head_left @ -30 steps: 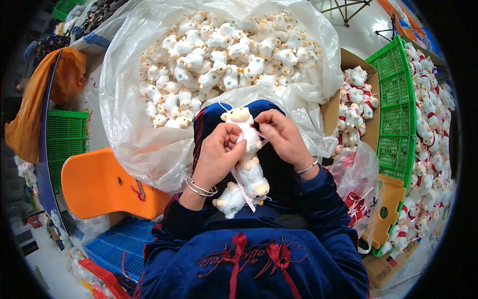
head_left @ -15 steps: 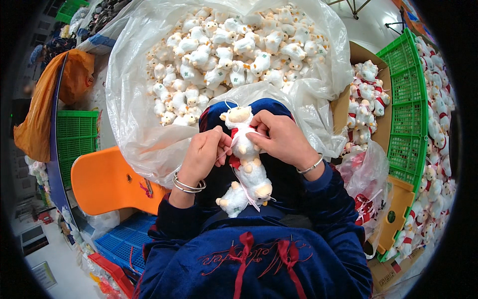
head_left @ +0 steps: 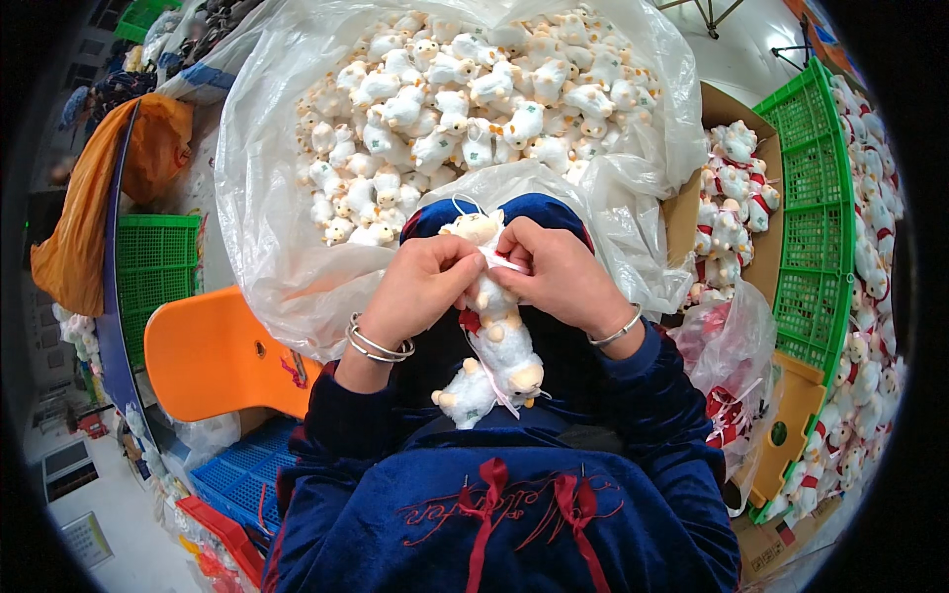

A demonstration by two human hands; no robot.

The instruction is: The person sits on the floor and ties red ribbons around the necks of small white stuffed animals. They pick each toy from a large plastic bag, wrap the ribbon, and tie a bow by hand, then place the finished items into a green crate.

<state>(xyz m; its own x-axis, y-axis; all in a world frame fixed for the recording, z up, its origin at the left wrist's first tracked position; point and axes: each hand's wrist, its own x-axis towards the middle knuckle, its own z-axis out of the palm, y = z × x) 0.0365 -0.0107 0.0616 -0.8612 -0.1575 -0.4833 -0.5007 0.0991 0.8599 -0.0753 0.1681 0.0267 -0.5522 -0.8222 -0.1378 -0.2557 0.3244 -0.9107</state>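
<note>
A small white plush animal (head_left: 488,295) with a cream snout and a hanging loop lies upright on my lap. At its neck a pale pink ribbon (head_left: 502,261) runs between my hands. My left hand (head_left: 427,282) pinches the ribbon between thumb and forefinger, and my right hand (head_left: 554,277) pinches it from the other side. Part of a red cloth piece (head_left: 470,321) shows beside the toy's body, mostly hidden by my fingers. Below it, nearer my waist, rest another white plush (head_left: 509,364) with a pink ribbon and a third plush (head_left: 465,393).
Ahead, a large clear plastic bag (head_left: 267,217) holds a heap of white plush toys (head_left: 435,99). To the right are a cardboard box (head_left: 682,212) of toys with red scarves, a green crate (head_left: 811,208) and a plastic bag (head_left: 727,346). An orange chair (head_left: 213,356) stands at left.
My left hand has moved right and up to the toy's neck, meeting my right hand. The ribbon is now drawn across the neck, and the red cloth is more covered.
</note>
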